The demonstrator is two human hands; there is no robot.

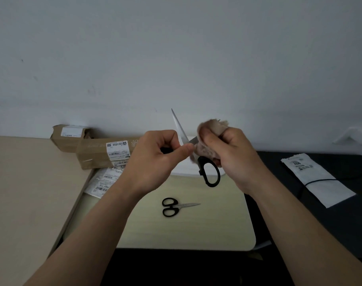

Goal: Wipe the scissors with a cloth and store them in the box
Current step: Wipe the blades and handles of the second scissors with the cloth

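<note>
Above the pale wooden table (196, 230), your left hand (155, 159) grips open black-handled steel scissors (210, 172) while your right hand (231, 155) pinches a beige fluffy cloth (211, 129) on one blade.

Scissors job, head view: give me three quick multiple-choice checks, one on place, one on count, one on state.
1. Where does the small pair of scissors lie?
A. On the light table top, below the hands
B. On the cardboard boxes
C. On the black surface

2. How many pairs of scissors show?
A. One
B. Two
C. Three

3. How are the blades of the large scissors held?
A. Closed
B. Spread open
C. Fully wrapped in cloth

Answers:
1 A, it rests flat on the pale table.
2 B, one lies on the table and one is in the hands.
3 B, one blade points up past the left hand while the right hand presses the cloth on the other.
</note>
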